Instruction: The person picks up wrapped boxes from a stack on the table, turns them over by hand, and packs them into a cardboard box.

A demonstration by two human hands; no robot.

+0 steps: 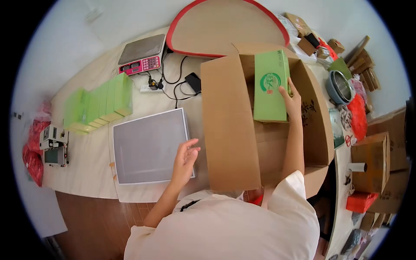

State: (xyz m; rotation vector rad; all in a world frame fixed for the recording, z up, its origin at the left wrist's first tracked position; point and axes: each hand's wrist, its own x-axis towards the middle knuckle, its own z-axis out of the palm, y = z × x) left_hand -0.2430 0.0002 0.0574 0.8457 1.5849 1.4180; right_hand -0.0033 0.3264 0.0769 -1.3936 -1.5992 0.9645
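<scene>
My right hand (291,100) grips the right edge of a green box (271,106) printed with a round dark-green emblem. That box is inside the far part of an open cardboard carton (229,125), whose flaps are spread; whether it rests on the carton's bottom I cannot tell. My left hand (186,160) hovers by the carton's left flap, over the right edge of a grey flat panel with a white frame (149,147). Its fingers are loosely curled and apart, with nothing in them. Several more green boxes (102,102) stand in a row on the left of the table.
A scale with a pink keypad (141,65) stands at the back, near a power strip (151,88), black cables and a black adapter (193,82). Behind the carton is a red-rimmed board (225,26). Metal bowls (340,86) and cardboard boxes (368,160) crowd the right. A small machine (54,145) sits far left.
</scene>
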